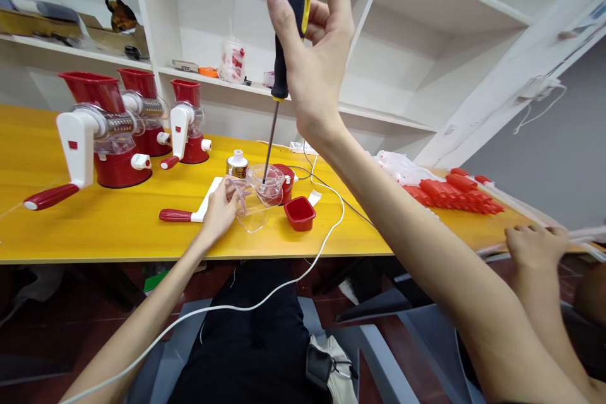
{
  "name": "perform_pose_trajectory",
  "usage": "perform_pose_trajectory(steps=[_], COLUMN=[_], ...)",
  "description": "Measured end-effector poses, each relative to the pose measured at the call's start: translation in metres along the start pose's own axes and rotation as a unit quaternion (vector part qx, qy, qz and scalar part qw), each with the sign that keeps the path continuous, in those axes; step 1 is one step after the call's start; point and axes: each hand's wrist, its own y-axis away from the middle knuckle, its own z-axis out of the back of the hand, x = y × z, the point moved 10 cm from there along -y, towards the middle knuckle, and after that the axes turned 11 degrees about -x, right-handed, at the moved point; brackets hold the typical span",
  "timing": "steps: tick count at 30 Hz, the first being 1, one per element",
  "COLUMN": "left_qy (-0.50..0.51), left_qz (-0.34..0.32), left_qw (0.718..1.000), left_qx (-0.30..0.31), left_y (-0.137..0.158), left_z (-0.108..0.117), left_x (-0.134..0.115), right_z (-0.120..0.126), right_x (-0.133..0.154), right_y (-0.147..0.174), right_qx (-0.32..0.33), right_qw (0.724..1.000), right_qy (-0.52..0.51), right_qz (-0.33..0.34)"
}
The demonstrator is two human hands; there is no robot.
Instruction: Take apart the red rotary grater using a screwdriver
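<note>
My right hand [319,31] grips the black and yellow handle of a screwdriver [281,69], its shaft pointing down. The tip reaches into a clear plastic grater housing [265,184] that lies on its side, joined to a red base [287,182]. Fingers of my left hand [221,205] are closed on the rim of the clear housing, steadying it on the yellow table. Beside that hand lies a white crank with a red handle [177,215]. A small red hopper [300,213] sits to the right of the housing.
Three red and white rotary graters [118,158] stand at the left. Behind the housing is a can with a white nozzle [237,164]. A white cable [326,237] crosses the table to my lap. Red parts [449,194] are piled at right, near another person's hand [534,245].
</note>
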Motion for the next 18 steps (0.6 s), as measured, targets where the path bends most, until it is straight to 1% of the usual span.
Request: perform_pose_trajectory(steps=[2,3,5,7,8,9,11,12,13,15,16,18], left_qy=[-0.02,-0.032,-0.055,-0.062,-0.063,-0.058,-0.044,-0.039,-0.045,-0.064,-0.079,-0.104], left_qz=[-0.012,-0.017,-0.018,-0.007,-0.001,-0.004,-0.027,-0.043,-0.057,-0.068,-0.073,-0.086], left_qw=[1.0,0.999,0.993,0.983,0.983,0.986,0.992,0.994,0.994,0.987,0.982,0.975], left_qx=[0.016,0.037,0.106,0.175,0.175,0.159,0.113,0.089,0.086,0.131,0.155,0.178], left_y=[-0.003,-0.005,-0.009,-0.011,-0.014,-0.018,-0.024,-0.026,-0.026,-0.023,-0.023,-0.026], left_z=[0.002,0.003,0.006,0.014,0.023,0.033,0.046,0.048,0.043,0.018,0.005,-0.015], left_x=[0.002,0.003,0.004,-0.002,-0.01,-0.022,-0.056,-0.074,-0.089,-0.107,-0.112,-0.114], right_z=[0.005,0.003,0.001,0.003,0.003,0.003,0.002,0.001,0.001,0.0,-0.001,-0.002], right_x=[-0.002,-0.006,-0.015,-0.023,-0.027,-0.031,-0.036,-0.038,-0.04,-0.043,-0.042,-0.04], right_y=[-0.003,-0.003,-0.005,-0.006,-0.007,-0.008,-0.009,-0.01,-0.01,-0.011,-0.012,-0.012], right_qx=[-0.027,-0.021,-0.014,-0.025,-0.028,-0.028,-0.023,-0.02,-0.019,-0.018,-0.013,-0.005], right_qw=[0.999,0.998,0.997,0.995,0.994,0.993,0.992,0.991,0.991,0.992,0.993,0.995], right_qy=[-0.043,-0.053,-0.069,-0.076,-0.074,-0.071,-0.067,-0.064,-0.061,-0.052,-0.049,-0.046], right_qz=[-0.001,-0.013,-0.039,-0.065,-0.078,-0.091,-0.106,-0.112,-0.115,-0.111,-0.104,-0.086])
